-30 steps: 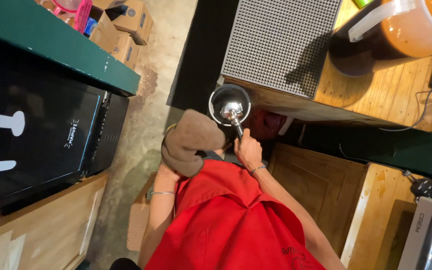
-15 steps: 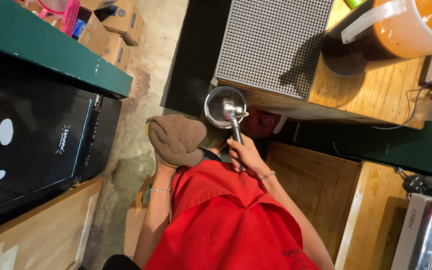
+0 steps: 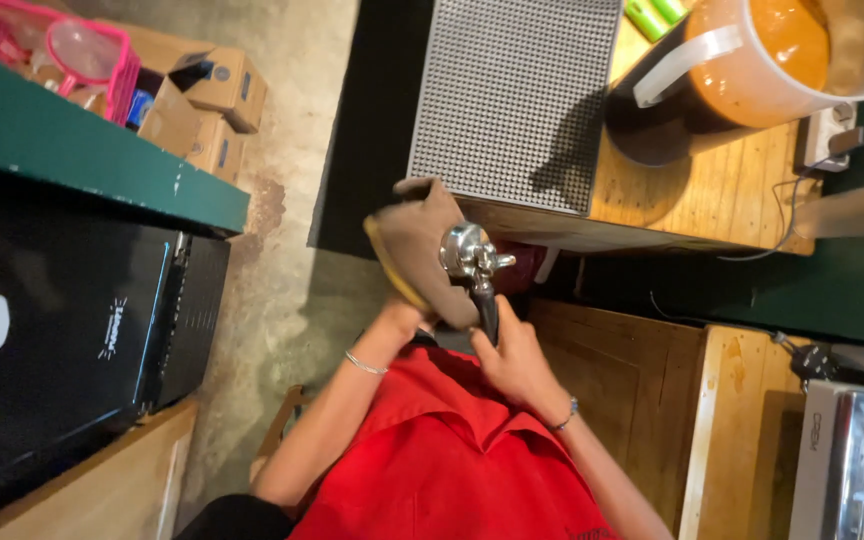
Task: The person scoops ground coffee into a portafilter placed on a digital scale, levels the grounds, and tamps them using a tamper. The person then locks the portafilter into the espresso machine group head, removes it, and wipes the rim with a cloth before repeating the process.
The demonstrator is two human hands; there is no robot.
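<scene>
Two hands at work, both occupied, in front of a red shirt (image 3: pixel 452 450).

1. Right hand (image 3: pixel 517 355): closed around the black handle of a portafilter (image 3: pixel 470 255), a metal coffee-machine filter holder with a shiny chrome head. The head points away from the body, tilted on its side, with the spouts showing. It sits mid-frame, in the air, just near of the desk (image 3: pixel 712 190) edge. Judged heavy for its size, rigid, smooth and likely slippery at the chrome; the black handle is the sound place to grip.

2. Left hand (image 3: pixel 400 318): holds a brown cloth (image 3: pixel 417 245) from below, pressed against the left side of the chrome head. The fingers are hidden behind the fabric. Judged soft, light, easily bunched; any fold will serve as a hold.

3. Surroundings: grey rubber mat (image 3: pixel 517 95) on the wooden desk, far centre; a white jug (image 3: pixel 782 60) of orange liquid at far right; cardboard boxes (image 3: pixel 202 100) on the floor at far left; a black appliance (image 3: pixel 62 320) at left, under a green shelf.
</scene>
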